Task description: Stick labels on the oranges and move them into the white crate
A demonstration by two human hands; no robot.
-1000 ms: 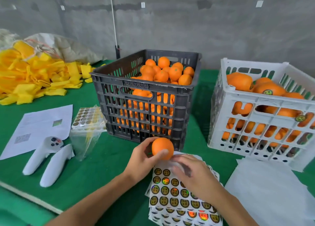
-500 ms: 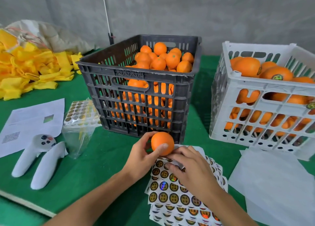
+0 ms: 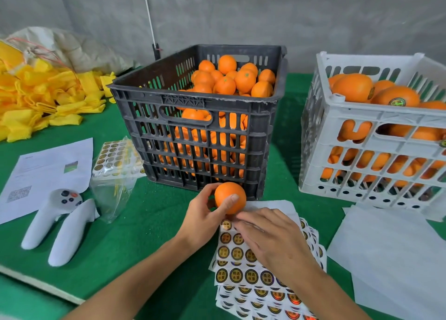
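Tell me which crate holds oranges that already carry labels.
The white crate on the right: a round label shows on its top orange. The oranges in the dark grey crate show none.

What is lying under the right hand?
The right hand rests on a stack of label sheets lying on the green table. Round labels show around it; those beneath the palm and fingertips are covered.

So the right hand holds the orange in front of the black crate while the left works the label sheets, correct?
Hands are swapped. The head view shows the left hand holding the orange in front of the black crate, while the right hand works the label sheets.
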